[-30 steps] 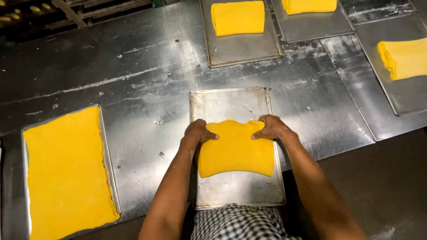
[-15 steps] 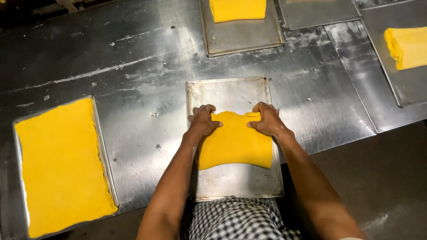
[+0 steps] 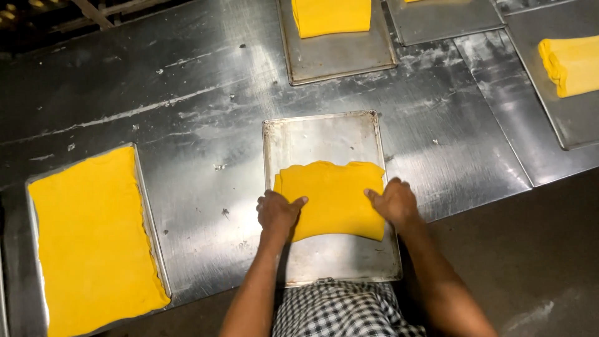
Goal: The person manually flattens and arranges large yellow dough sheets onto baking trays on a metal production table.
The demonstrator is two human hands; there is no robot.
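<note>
1. Both hands have slid from the far corners of the folded yellow dough (image 3: pixel 334 200) down to its sides.
2. Left hand (image 3: pixel 277 212) and right hand (image 3: pixel 393 201) press flat, fingers loose, grasping nothing.
3. Dough lies on a metal tray (image 3: pixel 324 134) by the table's (image 3: pixel 187 93) near edge.

Only 1 view, from a camera worn on the person's head. It looks steeply down and forward over the steel tabletop (image 3: pixel 206 125), near enough that the forearms enter from the bottom edge and the hands sit mid-frame. The tabletop's far side is cut off at the top edge.
</note>
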